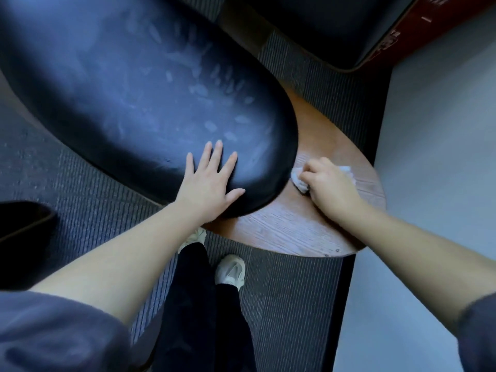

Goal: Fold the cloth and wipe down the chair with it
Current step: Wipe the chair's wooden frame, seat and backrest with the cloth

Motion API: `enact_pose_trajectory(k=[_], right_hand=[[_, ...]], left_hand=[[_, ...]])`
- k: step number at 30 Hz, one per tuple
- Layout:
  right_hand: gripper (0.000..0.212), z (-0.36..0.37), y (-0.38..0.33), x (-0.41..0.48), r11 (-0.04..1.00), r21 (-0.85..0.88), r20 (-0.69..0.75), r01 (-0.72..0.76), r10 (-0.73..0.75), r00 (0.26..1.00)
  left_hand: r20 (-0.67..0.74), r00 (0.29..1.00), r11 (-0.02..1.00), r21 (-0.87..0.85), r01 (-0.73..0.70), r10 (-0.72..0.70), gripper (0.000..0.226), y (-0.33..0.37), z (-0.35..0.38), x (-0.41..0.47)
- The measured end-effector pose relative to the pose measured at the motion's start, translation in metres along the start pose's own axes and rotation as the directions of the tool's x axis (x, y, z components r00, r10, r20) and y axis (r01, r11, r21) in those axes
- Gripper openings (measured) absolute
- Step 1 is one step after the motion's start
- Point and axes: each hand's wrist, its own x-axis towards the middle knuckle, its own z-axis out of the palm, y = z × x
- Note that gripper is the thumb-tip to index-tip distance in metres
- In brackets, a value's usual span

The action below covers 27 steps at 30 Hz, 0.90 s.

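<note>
Right hand (331, 187) is gripping the bunched cloth (298, 180), pressing it on the wood surface (281, 229) just right of the seat (128, 98). Left hand (208, 181) is lying flat, fingers spread, on the seat's near end. Smudges (204, 89) are sitting up-left of the cloth, nearer the right hand.

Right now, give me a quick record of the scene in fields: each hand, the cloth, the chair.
left hand: flat, fingers spread, resting on the black cushion
right hand: grips the cloth
cloth: white, bunched, pressed on the round wooden surface
black cushion: smeared with pale marks
floor: striped grey carpet
</note>
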Motion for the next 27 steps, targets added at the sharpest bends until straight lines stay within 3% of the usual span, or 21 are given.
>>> enact_pose_trajectory(k=[3,4,9,11,15,22,27], right_hand=[[0.015,0.004,-0.012,-0.02,0.966,0.041,0.089,0.257,-0.26,0.962],[0.019,0.002,-0.007,-0.023,0.958,0.056,0.103,0.28,-0.284,0.953],[0.038,-0.005,0.041,0.027,0.999,-0.003,0.072,0.049,-0.049,0.996],[0.035,-0.006,0.053,0.05,0.999,-0.04,0.099,0.017,-0.013,0.995],[0.024,-0.004,0.076,0.088,0.999,-0.048,0.094,0.006,-0.002,0.996],[0.028,0.002,0.1,0.156,0.998,-0.064,0.039,0.002,0.001,0.999],[0.022,-0.003,0.102,0.107,0.995,0.09,0.024,0.045,-0.047,0.999]], left_hand=[[0.052,0.999,1.0,-0.015,-0.007,0.008,0.083,0.004,-0.01,0.023],[0.078,0.997,1.0,-0.016,-0.002,0.003,0.084,0.006,-0.014,0.031],[0.2,0.979,0.997,-0.055,0.054,-0.042,0.095,0.023,-0.038,0.076],[0.263,0.958,0.987,-0.079,0.137,-0.112,0.106,0.034,-0.041,0.092],[0.372,0.903,0.969,-0.025,0.244,-0.218,0.128,0.053,-0.036,0.108],[0.403,0.884,0.957,-0.06,0.284,-0.237,0.13,0.052,-0.026,0.113],[0.431,0.865,0.95,-0.05,0.308,-0.258,0.131,0.054,-0.031,0.113]])
